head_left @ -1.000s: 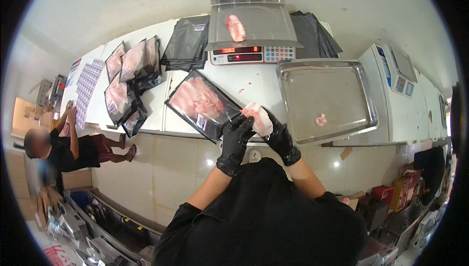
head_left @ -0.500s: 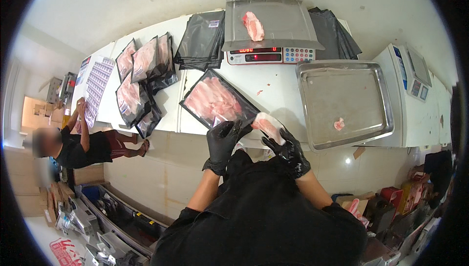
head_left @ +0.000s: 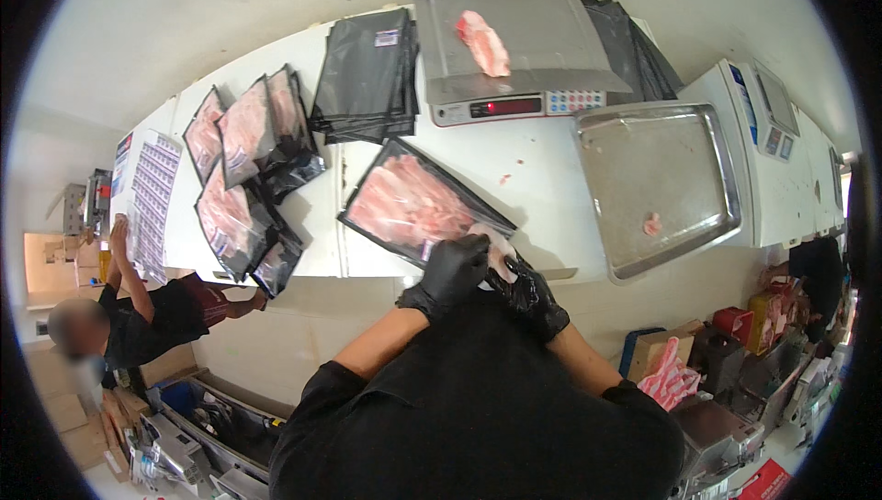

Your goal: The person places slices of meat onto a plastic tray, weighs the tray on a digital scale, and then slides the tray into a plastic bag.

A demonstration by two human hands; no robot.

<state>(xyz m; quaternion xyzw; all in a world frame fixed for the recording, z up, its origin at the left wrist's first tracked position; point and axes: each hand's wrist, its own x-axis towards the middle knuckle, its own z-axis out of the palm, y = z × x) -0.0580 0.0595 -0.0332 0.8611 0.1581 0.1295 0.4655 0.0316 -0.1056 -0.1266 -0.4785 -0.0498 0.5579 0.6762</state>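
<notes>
Both my hands wear black gloves. My left hand (head_left: 450,272) and my right hand (head_left: 531,293) meet at the near end of a black pouch filled with pink meat (head_left: 413,206), lying on the white counter (head_left: 551,169). Between the two hands is a pale piece of meat (head_left: 501,257), pinched at the pouch's mouth. Further back, another pink piece of meat (head_left: 483,43) lies on the platform of a scale (head_left: 514,41). A small scrap of meat (head_left: 651,223) sits in the metal tray (head_left: 661,183) to the right.
Several filled meat pouches (head_left: 241,169) lie at the counter's left, with a stack of empty black pouches (head_left: 366,73) behind them. Another person (head_left: 119,316) stands at lower left, touching sheets of labels (head_left: 147,197). A white machine (head_left: 781,146) stands at right; boxes and clutter lie below.
My hands have stayed together at the pouch's near end with the pale piece of meat. The view has shifted, so the counter and scale appear lower and closer.
</notes>
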